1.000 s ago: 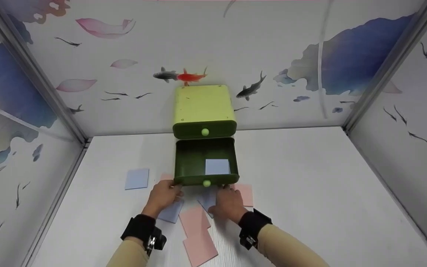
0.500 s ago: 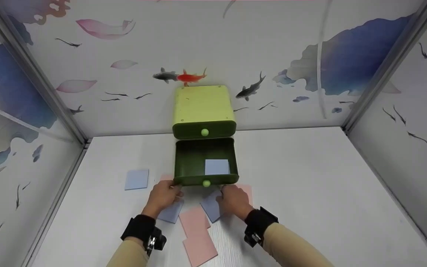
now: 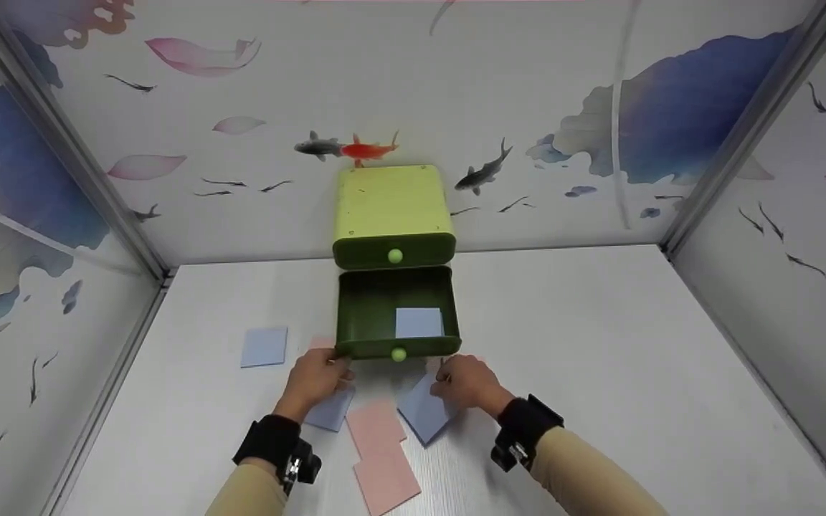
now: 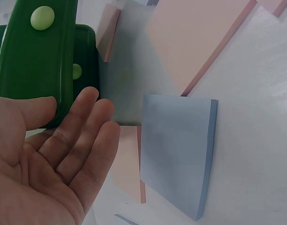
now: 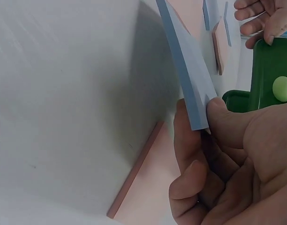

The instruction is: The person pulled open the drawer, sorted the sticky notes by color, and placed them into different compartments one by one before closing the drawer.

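In the head view, my right hand (image 3: 469, 383) pinches a thick blue square card (image 3: 426, 408) between thumb and fingers. The right wrist view shows this card (image 5: 190, 70) tilted up off the table, its edge between thumb and index finger. At the front left corner of the pulled-out dark green drawer (image 3: 366, 315), my left hand (image 3: 316, 380) grips the drawer's edge with thumb and index finger, the other fingers stretched out below. Another blue card (image 3: 419, 322) lies inside the drawer. The drawer belongs to a yellow-green cabinet (image 3: 391, 201) with a second, shut drawer (image 3: 366, 252) above.
Pink cards (image 3: 388, 479) overlap on the table in front. One blue card (image 3: 264, 347) lies at the left, another blue card (image 3: 330, 411) by the left hand. A pink card (image 5: 146, 187) lies below the right hand. Painted walls (image 3: 571, 208) enclose the white table (image 3: 599, 344).
My right hand has taken hold of the blue card in front of the drawer and moved right with it, lifting it at a tilt. The left hand and drawer have stayed in place.
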A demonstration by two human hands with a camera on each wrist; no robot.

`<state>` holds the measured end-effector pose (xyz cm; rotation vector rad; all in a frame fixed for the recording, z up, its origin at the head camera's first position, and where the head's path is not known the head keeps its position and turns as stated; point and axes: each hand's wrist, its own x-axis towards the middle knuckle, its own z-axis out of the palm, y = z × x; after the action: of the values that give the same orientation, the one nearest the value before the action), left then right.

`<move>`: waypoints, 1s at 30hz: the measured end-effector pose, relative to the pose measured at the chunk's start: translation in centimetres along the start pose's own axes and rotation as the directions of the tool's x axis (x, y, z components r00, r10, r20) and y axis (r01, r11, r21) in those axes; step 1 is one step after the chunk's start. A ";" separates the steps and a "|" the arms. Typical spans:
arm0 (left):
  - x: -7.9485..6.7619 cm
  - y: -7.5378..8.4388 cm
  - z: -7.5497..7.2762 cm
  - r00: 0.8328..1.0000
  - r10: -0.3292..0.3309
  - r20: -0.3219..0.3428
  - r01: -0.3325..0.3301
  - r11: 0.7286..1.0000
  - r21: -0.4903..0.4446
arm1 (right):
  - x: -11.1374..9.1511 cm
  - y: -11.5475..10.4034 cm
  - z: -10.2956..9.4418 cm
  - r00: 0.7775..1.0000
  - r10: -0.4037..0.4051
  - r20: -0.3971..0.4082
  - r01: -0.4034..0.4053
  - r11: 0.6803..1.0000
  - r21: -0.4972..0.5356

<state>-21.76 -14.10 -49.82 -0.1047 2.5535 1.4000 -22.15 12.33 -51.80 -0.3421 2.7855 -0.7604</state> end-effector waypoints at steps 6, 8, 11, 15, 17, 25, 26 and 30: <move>0.1 -0.1 0.0 1.000 0.009 -0.004 -0.009 1.000 0.007 | -0.5 0.4 -1.1 0.998 -0.052 0.038 0.053 0.998 -0.024; 0.1 -0.1 0.0 1.000 0.008 -0.006 -0.008 1.000 0.009 | -0.7 0.8 -1.6 0.998 -0.043 0.051 0.045 0.999 -0.032; 0.1 -0.1 0.0 1.000 0.008 -0.003 -0.008 1.000 0.006 | -0.9 1.5 -2.5 0.998 -0.016 0.055 0.019 0.999 -0.049; 0.0 0.0 0.0 1.000 -0.004 0.004 0.004 1.000 -0.005 | -1.1 3.0 -4.0 0.998 0.010 0.065 -0.005 0.997 -0.074; 0.0 0.0 -0.1 1.000 -0.006 0.005 0.006 1.000 -0.002 | -1.1 3.7 -4.9 0.997 0.032 0.066 -0.026 0.997 -0.079; 0.2 0.0 0.0 1.000 -0.015 0.004 0.015 1.000 0.008 | -0.9 5.6 -8.4 0.996 0.050 0.076 -0.043 0.994 -0.097; 0.2 0.0 0.0 1.000 -0.013 0.004 0.013 1.000 0.007 | -0.8 5.6 -8.9 0.995 0.055 0.078 -0.048 0.994 -0.094; 0.1 0.0 0.0 1.000 -0.012 0.002 0.012 1.000 0.006 | -0.6 5.2 -10.6 0.993 0.075 0.092 -0.066 0.994 -0.093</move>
<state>-21.83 -14.05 -49.83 -0.1176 2.5510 1.3878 -25.42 21.82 -45.48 -0.2866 2.7313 -0.5888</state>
